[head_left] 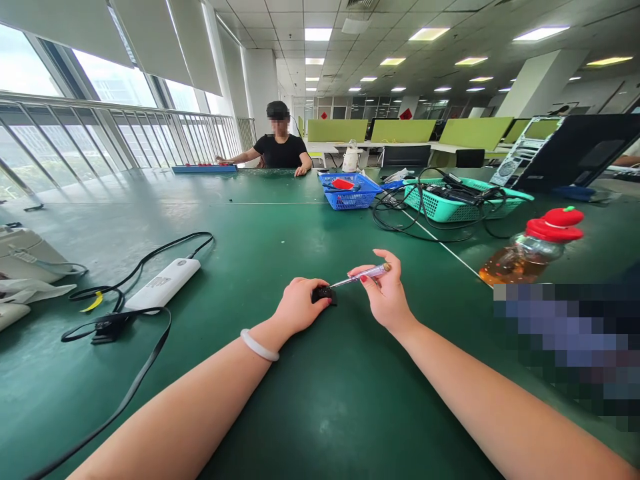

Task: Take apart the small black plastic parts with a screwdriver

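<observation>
On the green table my left hand (300, 307) is closed round a small black block-like part (325, 295), its thumb along the near side. What the part is, I cannot make out. My right hand (387, 297) grips a screwdriver (370, 273) by its clear purplish handle, between thumb and fingers. The metal shaft slants down to the left, and its tip meets the top of the black part. The left palm and fingers hide much of that part. A pale bangle (259, 345) circles my left wrist.
A white power strip (164, 285) with a black cable lies left. Beyond my hands stand a blue basket (353, 197) and a green basket (445, 210) of cables. A red-lidded bottle (533, 247) is at right. Across the table sits a person (283, 152) near a blue tray (204, 169).
</observation>
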Motion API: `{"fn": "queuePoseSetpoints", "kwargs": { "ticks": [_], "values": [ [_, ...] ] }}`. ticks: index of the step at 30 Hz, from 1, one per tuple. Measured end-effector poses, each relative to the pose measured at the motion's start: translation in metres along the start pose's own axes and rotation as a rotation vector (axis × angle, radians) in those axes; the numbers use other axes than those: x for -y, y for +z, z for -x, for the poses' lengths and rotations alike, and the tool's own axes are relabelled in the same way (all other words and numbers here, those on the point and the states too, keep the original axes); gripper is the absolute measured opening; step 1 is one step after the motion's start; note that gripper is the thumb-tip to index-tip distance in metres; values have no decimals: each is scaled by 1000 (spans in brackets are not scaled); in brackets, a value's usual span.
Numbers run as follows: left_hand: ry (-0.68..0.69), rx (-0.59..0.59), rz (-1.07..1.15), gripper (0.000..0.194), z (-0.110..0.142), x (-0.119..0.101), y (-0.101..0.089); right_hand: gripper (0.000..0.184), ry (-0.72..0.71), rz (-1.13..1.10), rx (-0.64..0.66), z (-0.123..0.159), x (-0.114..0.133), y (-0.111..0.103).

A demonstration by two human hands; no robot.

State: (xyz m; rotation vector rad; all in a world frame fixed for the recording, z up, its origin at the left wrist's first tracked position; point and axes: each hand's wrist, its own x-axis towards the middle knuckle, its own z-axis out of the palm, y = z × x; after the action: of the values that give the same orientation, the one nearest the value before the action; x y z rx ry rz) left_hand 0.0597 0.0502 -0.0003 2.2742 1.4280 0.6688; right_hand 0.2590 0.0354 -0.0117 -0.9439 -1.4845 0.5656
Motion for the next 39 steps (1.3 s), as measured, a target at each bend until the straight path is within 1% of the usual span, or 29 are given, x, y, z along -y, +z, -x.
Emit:
{"fn": "queuePoseSetpoints", "kwargs": {
  "ticks": [3, 6, 8, 12, 15, 18, 23, 27, 31, 34, 36, 39],
  "values": [
    [1, -1, -4, 28, 0, 0, 0, 49, -9, 11, 7, -1, 0, 0],
    [-4, 2, -10, 28, -1, 0, 0, 51, -51, 22, 42, 0, -1, -1],
    [1, -1, -11, 28, 0, 0, 0, 47, -90, 26, 67, 1, 0, -1],
    [24, -10, -15, 28, 0, 0, 0, 31, -166, 47, 106, 3, 2, 0],
    [42, -13, -30, 28, 1, 0, 1, 25, -183, 62, 104, 3, 5, 0],
    [54, -2, -38, 28, 1, 0, 0, 30, -103, 44, 69, 1, 6, -1],
    [58, 9, -46, 27, 1, 0, 0, 49, 127, 17, 9, -6, -2, -7],
    [51, 11, -42, 27, 1, -1, -1, 54, 236, -76, 19, -10, -9, -10],
    [50, 12, -52, 27, 1, -1, 0, 53, 270, -125, 48, -9, -13, -8],
    [38, 12, -57, 30, 0, -1, 0, 51, 260, -130, 71, -7, -13, -6],
    [30, 13, -55, 31, 0, -1, 0, 49, 243, -130, 52, -6, -12, -5],
    [29, 25, -42, 30, 1, -1, 0, 45, 220, -151, -20, -7, -11, -8]
  ]
}}
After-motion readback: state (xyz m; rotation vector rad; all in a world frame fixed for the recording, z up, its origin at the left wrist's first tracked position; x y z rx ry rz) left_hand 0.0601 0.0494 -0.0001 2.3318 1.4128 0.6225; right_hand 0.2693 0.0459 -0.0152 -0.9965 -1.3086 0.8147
